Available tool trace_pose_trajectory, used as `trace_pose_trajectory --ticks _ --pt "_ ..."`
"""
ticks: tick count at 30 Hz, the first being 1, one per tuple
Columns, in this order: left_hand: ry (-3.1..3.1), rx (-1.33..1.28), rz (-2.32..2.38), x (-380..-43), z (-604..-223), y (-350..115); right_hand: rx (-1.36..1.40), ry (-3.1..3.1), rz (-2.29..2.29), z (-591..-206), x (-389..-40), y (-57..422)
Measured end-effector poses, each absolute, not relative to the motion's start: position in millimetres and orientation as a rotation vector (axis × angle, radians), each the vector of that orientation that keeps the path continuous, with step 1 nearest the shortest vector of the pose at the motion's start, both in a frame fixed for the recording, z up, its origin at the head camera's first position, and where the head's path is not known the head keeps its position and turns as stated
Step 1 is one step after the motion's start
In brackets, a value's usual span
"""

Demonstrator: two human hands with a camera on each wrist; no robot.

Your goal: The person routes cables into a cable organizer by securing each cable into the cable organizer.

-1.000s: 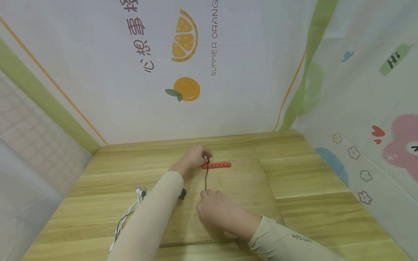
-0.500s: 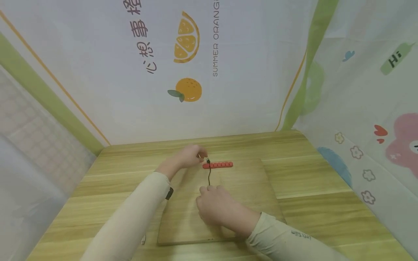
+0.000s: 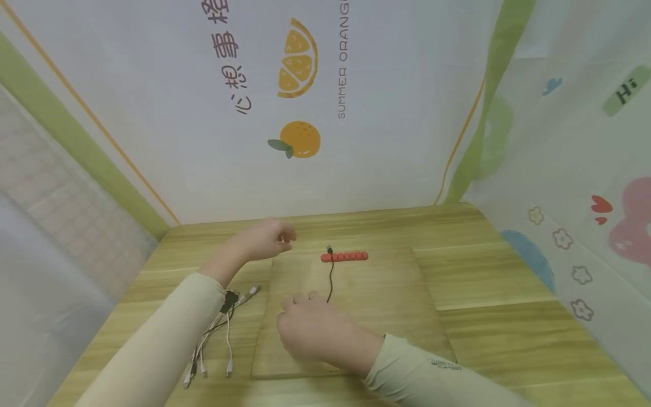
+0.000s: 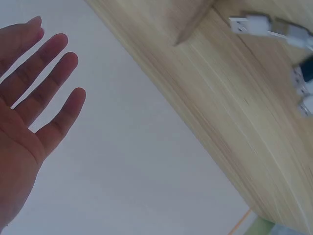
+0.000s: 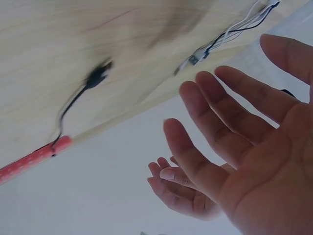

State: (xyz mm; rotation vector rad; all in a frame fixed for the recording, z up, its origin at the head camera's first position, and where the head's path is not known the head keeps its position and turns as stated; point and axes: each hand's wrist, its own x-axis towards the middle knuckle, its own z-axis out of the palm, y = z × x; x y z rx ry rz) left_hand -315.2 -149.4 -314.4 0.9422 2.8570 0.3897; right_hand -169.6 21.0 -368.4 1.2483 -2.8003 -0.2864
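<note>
Crossing red, round-knobbed strip [image 3: 351,256]: thin black cable [image 3: 332,273], slightly curved; left fingers [image 4: 49,88], right fingers [image 5: 210,117] spread.

Head looks forward and down; nearer wrist views share cables [image 5: 226,37].

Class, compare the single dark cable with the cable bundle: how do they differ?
The dark cable is one strand; the cable bundle has several. The dark cable is dark throughout, the cable bundle mostly white. The dark cable crosses the red strip on the wooden board; the cable bundle lies left of that board. Both have plugs.
</note>
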Motion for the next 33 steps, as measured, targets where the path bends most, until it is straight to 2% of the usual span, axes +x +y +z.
trace_pose_trajectory --ticks 12,24,33 --pt "2.878 0.769 0.272 -305 -318 -198 1.367 -2.698 -0.339 -373 -160 -22" --pt "2.836 0.593 0.156 -299 -339 -259 1.489 -2.635 -0.402 -390 -147 -62" --pt "2.779 0.509 0.182 -298 -356 -273 1.465 -2.651 -0.442 -401 -140 -72"
